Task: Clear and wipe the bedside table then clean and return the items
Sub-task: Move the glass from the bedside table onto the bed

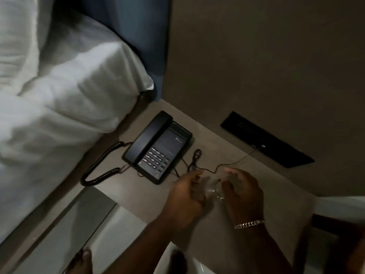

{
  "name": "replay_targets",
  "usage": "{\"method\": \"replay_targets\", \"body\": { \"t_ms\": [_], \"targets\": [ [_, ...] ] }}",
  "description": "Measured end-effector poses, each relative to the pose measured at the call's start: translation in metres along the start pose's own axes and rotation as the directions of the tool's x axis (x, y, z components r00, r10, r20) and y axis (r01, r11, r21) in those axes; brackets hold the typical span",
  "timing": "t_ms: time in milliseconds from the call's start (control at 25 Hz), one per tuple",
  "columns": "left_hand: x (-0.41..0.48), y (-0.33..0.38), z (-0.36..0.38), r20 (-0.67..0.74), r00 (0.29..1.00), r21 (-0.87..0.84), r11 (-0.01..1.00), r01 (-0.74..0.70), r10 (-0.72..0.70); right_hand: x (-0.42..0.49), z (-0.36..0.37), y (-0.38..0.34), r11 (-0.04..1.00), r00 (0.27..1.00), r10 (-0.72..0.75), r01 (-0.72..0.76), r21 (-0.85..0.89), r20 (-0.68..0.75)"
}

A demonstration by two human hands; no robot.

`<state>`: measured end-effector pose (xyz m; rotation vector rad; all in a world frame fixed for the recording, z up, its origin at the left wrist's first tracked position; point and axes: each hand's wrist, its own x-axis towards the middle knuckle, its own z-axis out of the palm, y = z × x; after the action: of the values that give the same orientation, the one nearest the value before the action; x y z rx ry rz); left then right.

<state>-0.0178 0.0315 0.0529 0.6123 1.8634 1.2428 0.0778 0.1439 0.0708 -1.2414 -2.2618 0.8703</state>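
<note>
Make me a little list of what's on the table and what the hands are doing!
table: beige bedside table, beside the bed
phone: black phone, handset on its cradle, coiled cord hanging off the edge
cable: thin black cable beside the phone
left hand: reaching over the table, blurred
right hand: reaching, bracelet on the wrist
between hands: something clear, too blurred to tell

hands [213,192] motion-blurred; clear object [212,189] between indistinct

Left hand [186,191], right hand [242,191], fingers curled.
</note>
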Motion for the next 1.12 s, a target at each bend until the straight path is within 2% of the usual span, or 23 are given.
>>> {"method": "replay_targets", "body": {
  "t_ms": [80, 240, 360, 520, 680, 840, 920, 1000, 1120],
  "targets": [
    [0.006, -0.011, 0.030, 0.061, 0.998, 0.104, 0.995, -0.011, 0.005, -0.004, -0.004, 0.027, 0.994, 0.994, 0.095, -0.097, 0.039, 0.050],
    [0.015, -0.025, 0.058, -0.007, 0.995, 0.237, 0.967, -0.094, 0.099, -0.010, 0.003, 0.052, 0.943, 0.949, 0.254, -0.286, 0.170, 0.188],
    [0.015, -0.030, 0.061, -0.049, 0.991, 0.213, 0.971, -0.108, 0.122, -0.011, 0.002, 0.051, 0.920, 0.935, 0.272, -0.322, 0.225, 0.228],
    [0.005, -0.015, 0.033, -0.075, 0.980, 0.169, 0.971, -0.167, 0.182, -0.013, -0.009, 0.016, 0.946, 0.959, 0.199, -0.242, 0.217, 0.204],
    [-0.011, 0.016, -0.039, -0.205, 0.950, 0.135, 0.968, -0.212, 0.236, -0.004, -0.004, -0.067, 0.914, 0.970, 0.084, -0.165, 0.371, 0.227],
    [-0.034, 0.043, -0.142, -0.425, 0.888, 0.023, 0.982, -0.185, 0.177, 0.003, 0.038, -0.172, 0.847, 0.957, 0.023, -0.173, 0.503, 0.290],
    [-0.046, 0.048, -0.200, -0.543, 0.823, -0.013, 0.979, -0.205, 0.165, 0.003, 0.069, -0.230, 0.825, 0.939, -0.065, -0.141, 0.548, 0.339],
    [-0.064, 0.048, -0.262, -0.665, 0.730, 0.011, 0.978, -0.206, 0.161, -0.002, 0.102, -0.293, 0.798, 0.909, -0.165, -0.104, 0.594, 0.382],
    [-0.088, 0.047, -0.344, -0.769, 0.621, 0.022, 0.977, -0.210, 0.151, -0.013, 0.152, -0.373, 0.787, 0.864, -0.281, -0.041, 0.615, 0.417]
  ]
}}
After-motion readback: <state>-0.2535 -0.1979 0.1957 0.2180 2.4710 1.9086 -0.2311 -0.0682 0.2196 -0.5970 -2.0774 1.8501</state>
